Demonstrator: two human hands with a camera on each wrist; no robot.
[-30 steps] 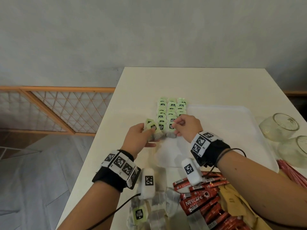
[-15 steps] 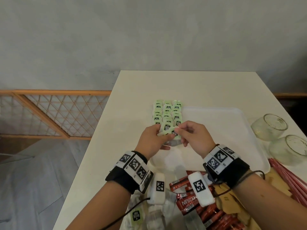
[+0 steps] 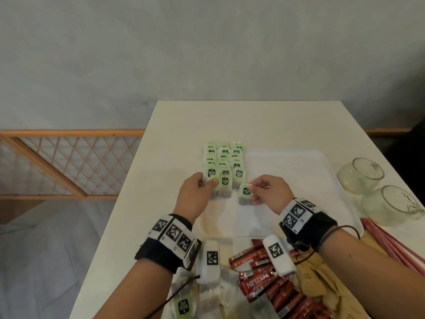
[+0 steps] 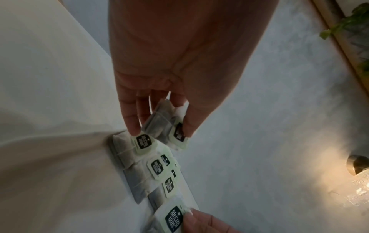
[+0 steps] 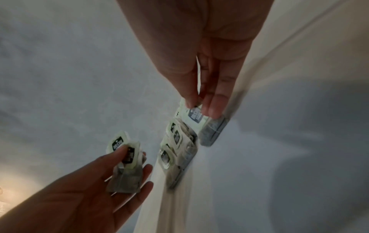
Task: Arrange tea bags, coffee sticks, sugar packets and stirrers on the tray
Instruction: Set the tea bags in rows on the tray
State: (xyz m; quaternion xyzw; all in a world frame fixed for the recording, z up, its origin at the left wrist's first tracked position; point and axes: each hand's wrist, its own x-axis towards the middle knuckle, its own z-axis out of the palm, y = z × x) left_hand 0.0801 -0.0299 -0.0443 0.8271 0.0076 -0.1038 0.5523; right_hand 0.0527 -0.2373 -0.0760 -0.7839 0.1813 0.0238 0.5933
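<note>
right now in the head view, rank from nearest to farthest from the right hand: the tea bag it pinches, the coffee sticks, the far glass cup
1. Tea bag, pinched in the right hand over the tray.
2. Coffee sticks, near table edge, below the wrist.
3. Far glass cup, lying at the table's right side.

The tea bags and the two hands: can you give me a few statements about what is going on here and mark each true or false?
1. The right hand pinches a tea bag. True.
2. The left hand is empty. False: it holds tea bags.
3. The tea bags lie in rows at the tray's left side. True.
4. The red coffee sticks are already on the tray. False: they lie on the table, nearer the person.
5. Two glass cups stand right of the tray. True.
</note>
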